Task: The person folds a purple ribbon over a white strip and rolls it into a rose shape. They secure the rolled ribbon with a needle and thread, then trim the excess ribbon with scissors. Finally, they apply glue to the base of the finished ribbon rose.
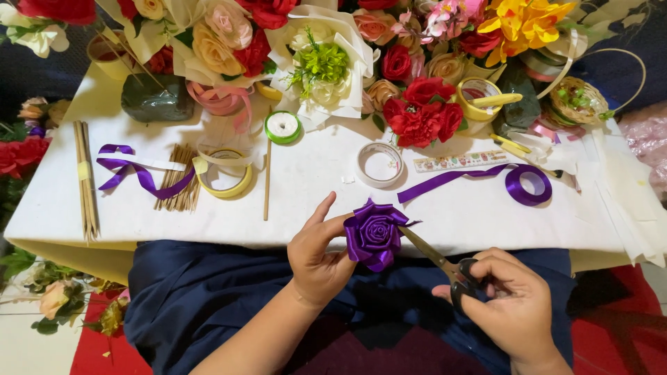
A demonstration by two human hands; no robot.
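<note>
A bare strip of the white surface (306, 180) lies open just beyond the hands, between the wooden stick (267, 182) on the left and the purple ribbon spool (529, 185) on the right. Farther back, tape rolls (379, 165) and a wall of bouquets (319, 62) close the way. On the left, skewer bundles (182, 179) and a yellow tape ring (224, 182) crowd the surface.
</note>
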